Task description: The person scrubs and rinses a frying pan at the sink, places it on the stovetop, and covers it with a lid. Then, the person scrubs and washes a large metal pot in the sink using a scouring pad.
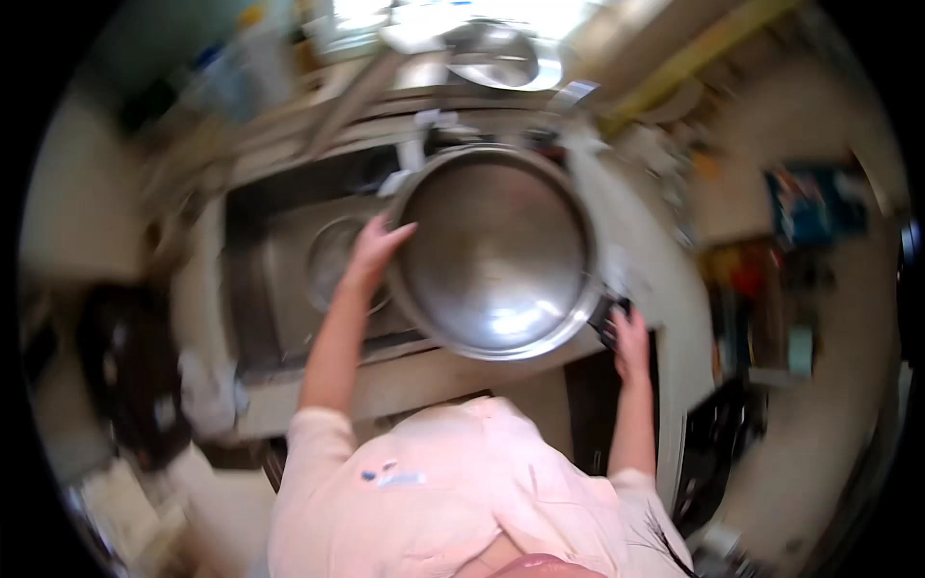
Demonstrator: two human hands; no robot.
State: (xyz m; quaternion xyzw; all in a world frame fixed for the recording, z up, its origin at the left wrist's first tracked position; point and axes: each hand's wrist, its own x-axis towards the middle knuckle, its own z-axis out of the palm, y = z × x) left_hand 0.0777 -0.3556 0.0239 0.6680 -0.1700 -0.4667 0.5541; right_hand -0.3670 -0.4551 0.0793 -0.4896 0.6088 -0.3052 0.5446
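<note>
A wide stainless steel pan (pixel 496 241) faces up toward me, its shiny inside bare and reflecting light. My left hand (pixel 377 249) grips its left rim, thumb over the edge and the other fingers hidden beneath. On the lower right side, my right hand (pixel 630 342) is closed around the pan's black handle (pixel 609 320). The pan is held over the right part of the sink (pixel 275 197) and the counter beside it. Inside the sink, partly behind my left forearm, lies a round metal dish or lid (pixel 332 258).
Behind the sink, a shiny metal bowl (pixel 491 56) sits on the window ledge. Blurred bottles (pixel 260 63) stand at the back left. A white plastic bag or cloth (pixel 207 395) hangs at the front left, and a teal patterned packet (pixel 817 204) is at the right.
</note>
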